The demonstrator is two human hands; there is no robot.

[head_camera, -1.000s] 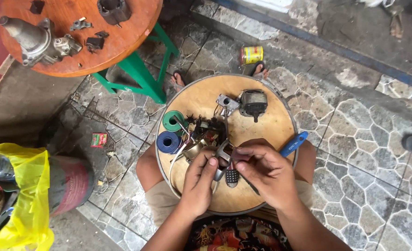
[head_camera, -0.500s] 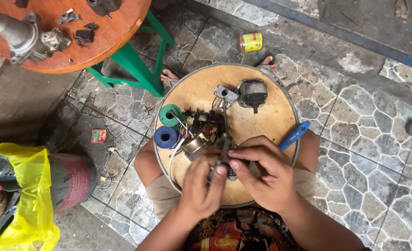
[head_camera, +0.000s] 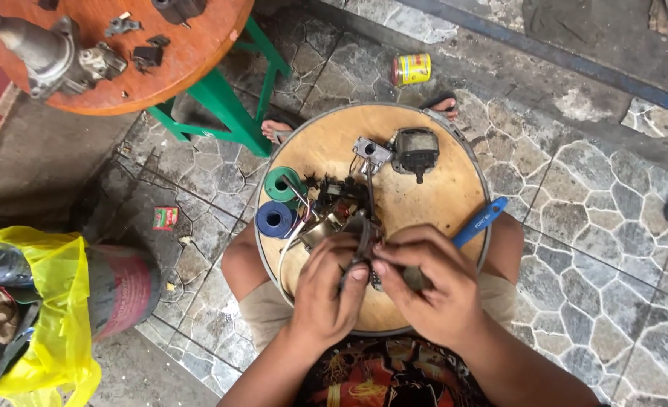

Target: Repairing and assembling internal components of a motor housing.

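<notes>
A yellow cylindrical tin point(head_camera: 411, 68) with a red band lies on its side on the stone paving beyond the round wooden tray point(head_camera: 439, 203), and a small red-and-green packet point(head_camera: 165, 218) lies flat on the paving to the tray's left. At the far left a yellow plastic bag point(head_camera: 55, 301) drapes over a dark red drum point(head_camera: 123, 290) lying on its side. The left hand point(head_camera: 330, 286) is curled shut, its fingertips pinching a small dark metal part point(head_camera: 364, 241) over the near half of the tray; the right hand point(head_camera: 432, 283) is closed too, thumb and fingers meeting the same part from the other side. On the tray sit a green tape roll point(head_camera: 285, 183), a blue tape roll point(head_camera: 276, 219), a small electric motor point(head_camera: 415, 149), a grey metal bracket point(head_camera: 371, 151) and a tangle of dark wired parts point(head_camera: 337, 194); a blue-handled tool point(head_camera: 481, 221) juts over its right rim. An orange round table point(head_camera: 191, 64) at upper left carries grey metal parts point(head_camera: 51, 53)
</notes>
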